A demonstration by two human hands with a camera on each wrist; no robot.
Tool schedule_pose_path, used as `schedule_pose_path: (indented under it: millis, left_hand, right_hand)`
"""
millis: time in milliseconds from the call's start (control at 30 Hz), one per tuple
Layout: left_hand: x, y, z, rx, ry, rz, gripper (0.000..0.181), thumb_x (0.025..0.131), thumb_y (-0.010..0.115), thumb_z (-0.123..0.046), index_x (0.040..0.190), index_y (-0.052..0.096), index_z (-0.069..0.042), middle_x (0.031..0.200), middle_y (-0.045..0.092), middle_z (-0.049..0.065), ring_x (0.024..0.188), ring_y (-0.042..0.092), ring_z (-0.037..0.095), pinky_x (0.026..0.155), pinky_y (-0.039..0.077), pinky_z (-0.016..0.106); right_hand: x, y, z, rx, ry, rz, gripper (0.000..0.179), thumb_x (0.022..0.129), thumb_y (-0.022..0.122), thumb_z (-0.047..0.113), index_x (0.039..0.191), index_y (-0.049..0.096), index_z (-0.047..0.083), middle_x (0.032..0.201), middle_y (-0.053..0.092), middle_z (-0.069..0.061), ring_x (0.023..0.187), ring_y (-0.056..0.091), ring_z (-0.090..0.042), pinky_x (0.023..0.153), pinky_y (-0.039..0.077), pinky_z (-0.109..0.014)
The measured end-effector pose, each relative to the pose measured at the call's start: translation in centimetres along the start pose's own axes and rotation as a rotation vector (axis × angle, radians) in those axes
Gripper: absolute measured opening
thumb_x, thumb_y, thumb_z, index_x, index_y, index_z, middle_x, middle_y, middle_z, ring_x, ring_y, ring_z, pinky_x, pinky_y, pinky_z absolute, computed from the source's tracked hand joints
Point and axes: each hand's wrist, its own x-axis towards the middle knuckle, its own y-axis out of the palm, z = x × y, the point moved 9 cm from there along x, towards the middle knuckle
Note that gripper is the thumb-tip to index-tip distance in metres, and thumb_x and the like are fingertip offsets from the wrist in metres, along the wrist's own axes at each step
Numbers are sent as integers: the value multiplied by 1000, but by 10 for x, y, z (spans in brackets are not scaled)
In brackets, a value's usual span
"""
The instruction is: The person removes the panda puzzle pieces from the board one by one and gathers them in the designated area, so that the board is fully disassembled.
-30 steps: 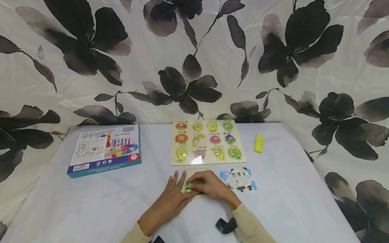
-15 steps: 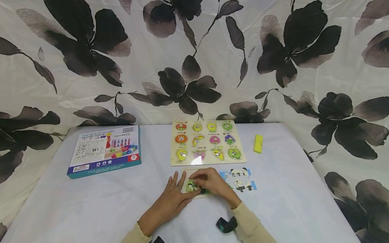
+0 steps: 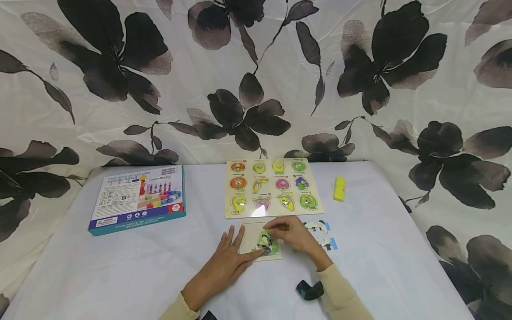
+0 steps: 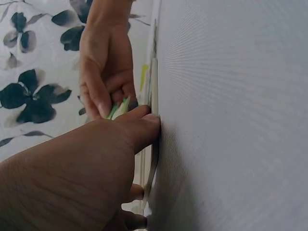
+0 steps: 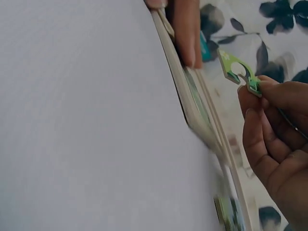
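A green jigsaw piece [image 5: 226,64] with a rounded cutout is pinched between the thumb and fingers of my right hand [image 3: 294,234], raised over the small wooden puzzle tray [image 3: 249,231]. My left hand [image 3: 225,263] lies at the tray's left side, fingers spread, its thumb reaching over the lower part. Another green piece [image 3: 274,250] lies in the tray's lower right. To the right, loose panda jigsaw pieces [image 3: 320,227] in white, black and blue are partly hidden by my right hand. The left wrist view shows the held piece [image 4: 118,109] mostly edge-on.
Behind the tray lies a larger fruit puzzle board [image 3: 274,214]. A yellow block [image 3: 339,189] sits to its right. A boxed bead set [image 3: 138,198] rests at the table's left. Floral cloth [image 3: 240,66] hangs along the back edge.
My right hand has moved right and slightly up, lifting the green jigsaw piece from the tray's left part. My left hand has stayed in place.
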Motion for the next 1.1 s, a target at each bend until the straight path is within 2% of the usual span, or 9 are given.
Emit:
schedule_pose_path:
  millis: [167,300,433,733,933,1100]
  left_hand:
    - [0,0,1,2,-4,-11,39,98,52,-34,136,50,-45,154,17,28,139,7,54,109,17,65]
    - [1,-2,4,-4,-21,-17,40,98,53,-34,136,50,-46,154,17,27,140,6,53,110,16,64]
    - [2,-4,4,-5,-24,-26,40,98,54,-33,135,50,-45,154,17,27,140,8,53,110,17,64]
    - [1,-5,2,-10,-22,-31,41,96,56,-31,135,52,-44,154,19,27,140,9,54,109,17,65]
    - [1,-4,1,-21,-24,-28,41,96,57,-31,135,52,-44,154,19,27,140,8,54,109,17,65]
    - [1,-2,0,-19,-22,-25,40,96,56,-32,135,52,-44,154,19,27,140,8,54,109,17,65]
  right_hand:
    - [-18,-22,-6,16,25,-13,18,93,62,9,106,71,0,103,70,-14,88,67,-21,75,54,-26]
    - [-33,-38,-14,-31,60,-13,17,92,64,12,104,72,3,103,70,-11,88,67,-15,74,53,-24]
    - [-47,-47,-21,-67,106,4,15,91,65,12,102,73,5,103,69,-10,82,64,-14,66,50,-21]
    - [-68,-49,-31,-74,151,55,15,90,66,12,100,73,3,102,70,-11,78,64,-12,63,50,-23]
    - [-75,-46,-33,-68,136,78,14,90,65,10,99,73,4,105,70,-12,89,66,-11,73,53,-23]
    - [-78,-41,-34,-103,120,98,11,89,66,8,96,75,6,101,71,-8,86,65,-10,73,54,-23]
